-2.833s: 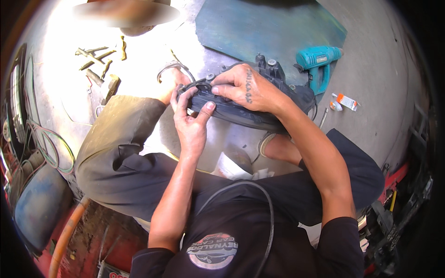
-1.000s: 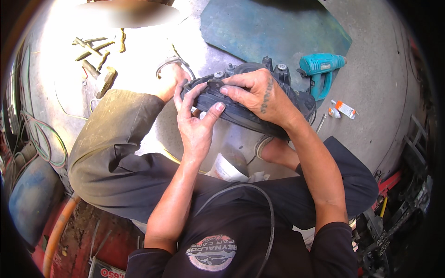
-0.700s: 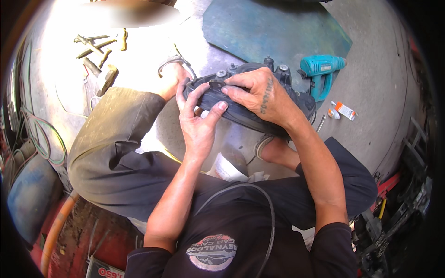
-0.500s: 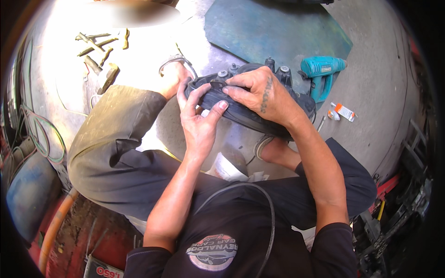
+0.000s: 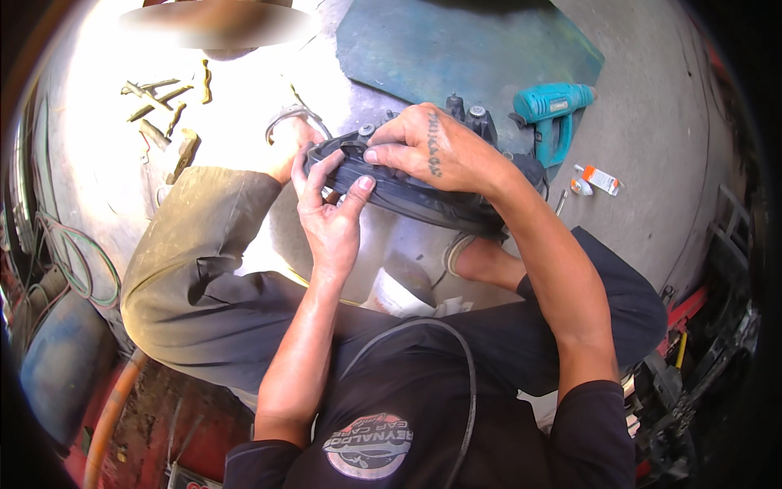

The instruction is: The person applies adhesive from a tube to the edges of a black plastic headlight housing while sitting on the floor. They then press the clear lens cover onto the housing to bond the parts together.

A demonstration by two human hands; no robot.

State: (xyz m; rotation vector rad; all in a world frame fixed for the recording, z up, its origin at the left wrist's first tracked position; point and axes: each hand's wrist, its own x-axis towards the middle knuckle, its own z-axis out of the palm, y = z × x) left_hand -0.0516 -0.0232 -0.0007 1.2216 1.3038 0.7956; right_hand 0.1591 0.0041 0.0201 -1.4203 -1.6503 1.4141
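Note:
A long black plastic car part (image 5: 423, 204), with bolts standing up along its far side, is held up between my shins. My left hand (image 5: 331, 232) is closed on its left end, fingers over the rim and thumb along the near side. Over its top edge, my right hand (image 5: 456, 151) pinches thumb and forefinger together on a thin black strip (image 5: 353, 150) that curves up near the left fingertips. Much of the strip and the part's far side are hidden by my right hand.
A teal heat gun (image 5: 552, 106) lies beyond the part, partly on a dark green board (image 5: 440, 49). An orange-and-white tube (image 5: 600, 179) is at the right. Several worn tools (image 5: 151, 102) lie at far left; a white container (image 5: 397, 293) sits between my legs.
The view has shifted slightly, moving the part and both hands left in the picture. My right hand has turned a little at the wrist; both grips stay.

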